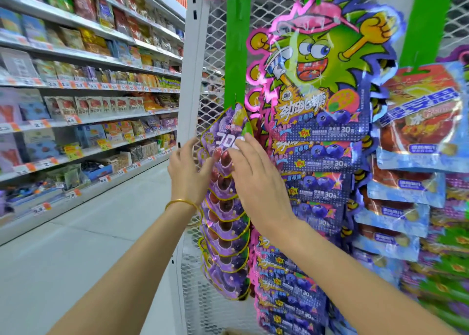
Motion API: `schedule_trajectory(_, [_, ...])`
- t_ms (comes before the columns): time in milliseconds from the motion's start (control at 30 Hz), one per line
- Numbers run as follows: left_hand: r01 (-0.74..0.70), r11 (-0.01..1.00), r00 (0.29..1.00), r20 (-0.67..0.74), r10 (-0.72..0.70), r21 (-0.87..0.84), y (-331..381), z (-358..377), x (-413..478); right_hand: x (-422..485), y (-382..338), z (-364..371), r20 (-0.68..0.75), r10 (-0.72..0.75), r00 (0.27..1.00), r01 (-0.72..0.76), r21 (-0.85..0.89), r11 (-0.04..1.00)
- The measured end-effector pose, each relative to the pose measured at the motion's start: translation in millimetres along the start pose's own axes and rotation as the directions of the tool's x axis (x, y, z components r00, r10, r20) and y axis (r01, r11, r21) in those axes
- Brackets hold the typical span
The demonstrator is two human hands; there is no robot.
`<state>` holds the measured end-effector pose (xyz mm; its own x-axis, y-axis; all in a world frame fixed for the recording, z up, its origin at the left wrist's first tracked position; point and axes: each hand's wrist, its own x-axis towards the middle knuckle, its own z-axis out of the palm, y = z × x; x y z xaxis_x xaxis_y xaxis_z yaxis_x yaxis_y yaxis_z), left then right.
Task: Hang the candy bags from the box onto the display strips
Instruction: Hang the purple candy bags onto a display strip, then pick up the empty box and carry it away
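Right hand (256,177) flat on top grape bag (225,129); we cannot tell left hand's (189,167) grip. Poorly hooked, bag slips off green strip (237,50).

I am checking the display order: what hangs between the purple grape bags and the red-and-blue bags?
In the head view, a column of blueberry candy bags with a green cartoon figure hangs between the purple grape bags and the red-and-blue bags.

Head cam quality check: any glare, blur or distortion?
Head view: glare streaks across the foil blueberry candy bag; hanging bags at lower right smeared by blur; shelves at left bow from wide-angle distortion; left hand and right hand reasonably sharp.
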<state>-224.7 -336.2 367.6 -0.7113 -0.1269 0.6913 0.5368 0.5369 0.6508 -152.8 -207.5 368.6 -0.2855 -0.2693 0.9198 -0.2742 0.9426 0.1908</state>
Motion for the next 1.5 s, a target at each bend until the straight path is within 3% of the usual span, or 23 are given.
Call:
schedule_trajectory(133, [0.187, 0.978, 0.977, -0.083, -0.195, -0.094, -31.8, 11.2, -108.4, -91.6, -14.7, -21.4, 0.005, -0.002, 1.000, 0.000, 0.287, 0.958])
schedule_trajectory(233, [0.423, 0.900, 0.906, -0.030, -0.422, 0.103, -64.0, 25.3, -231.9, -195.1, -16.7, -27.5, 0.324, 0.029, 0.946, -0.138, 0.320, 0.937])
schedule_trajectory(333, [0.648, 0.659, 0.731, -0.069, -0.679, 0.382, -83.8, 29.3, -340.1, -286.2, -14.4, -31.9, 0.642, 0.074, 0.763, -0.305, 0.257, 0.917])
schedule_trajectory(433, [0.722, 0.446, 0.589, -0.130, -0.798, 0.530, -91.9, 35.4, -406.5, -347.8, -8.9, -30.8, 0.846, 0.087, 0.527, -0.458, 0.196, 0.867])
schedule_trajectory(533, [0.729, 0.332, 0.495, -0.125, -0.860, 0.599, -105.0, 46.0, -452.7, -385.6, -2.8, -19.6, 0.931, 0.114, 0.348, -0.511, 0.086, 0.855])
schedule_trajectory(633, [0.708, 0.325, 0.501, -0.120, -0.857, 0.627, -126.6, 55.2, -484.2, -404.6, -0.5, -2.7, 0.955, 0.118, 0.272, -0.504, 0.037, 0.863])
schedule_trajectory(733, [0.690, 0.376, 0.549, -0.109, -0.829, 0.619, -151.3, 47.9, -475.0, -412.3, 1.8, 11.3, 0.966, 0.109, 0.233, -0.483, 0.018, 0.875])
schedule_trajectory(833, [0.752, 0.371, 0.531, -0.168, -0.830, 0.544, -179.0, 22.9, -445.8, -419.8, 8.0, 23.0, 0.975, 0.094, 0.203, -0.390, -0.008, 0.921])
schedule_trajectory(867, [0.818, 0.330, 0.482, -0.247, -0.841, 0.471, -180.4, 14.7, -440.7, -422.0, 10.8, 27.6, 0.974, 0.105, 0.203, -0.347, -0.029, 0.938])
schedule_trajectory(933, [0.942, 0.202, 0.288, -0.340, -0.895, 0.266, -164.0, 8.1, -439.9, -426.8, 17.1, 38.4, 0.968, 0.154, 0.196, -0.293, -0.092, 0.952])
schedule_trajectory(1000, [0.987, 0.077, 0.109, -0.237, -0.965, 0.141, -134.3, 21.3, -453.1, -429.5, 22.2, 50.2, 0.967, 0.216, 0.135, -0.335, -0.161, 0.928])
schedule_trajectory(1067, [0.997, 0.033, 0.038, -0.077, -0.996, 0.072, -115.0, 40.5, -473.6, -430.5, 29.2, 64.3, 0.967, 0.245, 0.066, -0.382, -0.203, 0.902])
schedule_trajectory(1133, [0.998, 0.041, 0.042, -0.011, -0.999, 0.041, -112.2, 51.9, -490.8, -424.8, 38.0, 76.3, 0.958, 0.288, 0.015, -0.402, -0.258, 0.879])
schedule_trajectory(1200, [0.998, 0.046, 0.047, -0.034, -0.998, 0.037, -114.0, 54.6, -493.5, -419.2, 39.3, 83.3, 0.934, 0.355, 0.041, -0.390, -0.313, 0.866])
schedule_trajectory(1300, [0.997, 0.072, 0.067, -0.146, -0.987, -0.034, -121.9, 51.5, -485.8, -420.0, 20.2, 89.0, 0.919, 0.337, 0.207, -0.286, -0.272, 0.919])
schedule_trajectory(1433, [0.997, -0.065, -0.079, -0.366, -0.927, -0.050, -144.0, 35.1, -477.0, -409.6, -25.9, 105.8, 0.931, 0.167, 0.324, -0.188, -0.110, 0.976])
schedule_trajectory(1500, [0.995, -0.055, -0.086, -0.403, -0.911, -0.086, -154.5, 27.1, -470.8, -398.8, -42.5, 125.9, 0.912, 0.112, 0.394, -0.159, -0.052, 0.986])
